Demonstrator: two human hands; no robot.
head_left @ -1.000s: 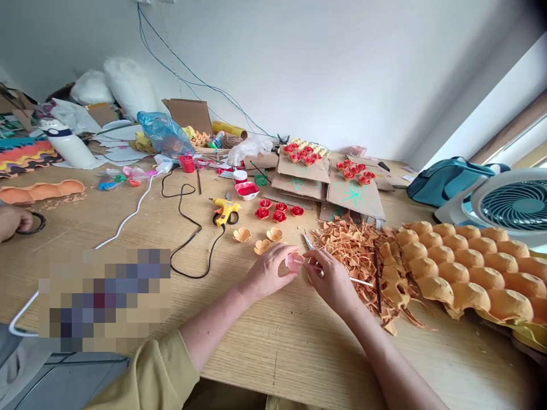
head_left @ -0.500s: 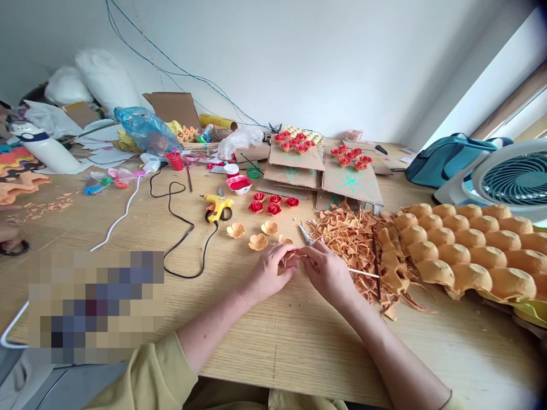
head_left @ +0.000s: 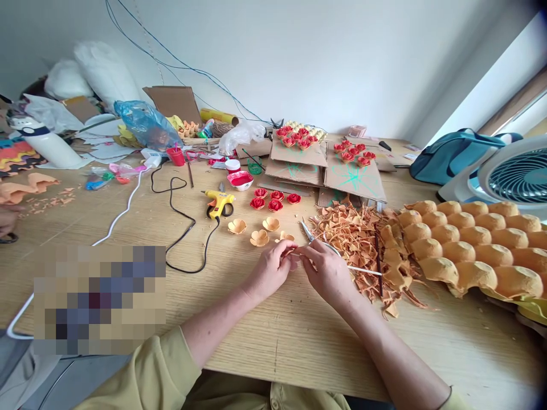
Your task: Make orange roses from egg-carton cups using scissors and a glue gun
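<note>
My left hand (head_left: 270,269) and my right hand (head_left: 328,274) meet over the wooden table (head_left: 265,341), fingers pinched together around a small pale paper flower piece (head_left: 294,261), mostly hidden between them. My right hand also holds a thin white stick (head_left: 364,270) that points right over the orange scraps (head_left: 354,242). Just beyond my hands lie three unpainted orange paper flowers (head_left: 258,237) and small scissors (head_left: 308,232).
An orange egg tray (head_left: 470,250) fills the right side, with a fan (head_left: 513,182) and a blue bag (head_left: 453,159) behind. A yellow glue gun (head_left: 217,200), red flowers (head_left: 275,200), a paint bowl (head_left: 240,180) and cardboard (head_left: 325,171) lie farther back. Another person's hand (head_left: 7,219) is at the far left.
My hands have stayed pinched together on the small piece, turning it so that less of it shows. The view has shifted slightly; the other person's hand has drawn back at the left edge.
</note>
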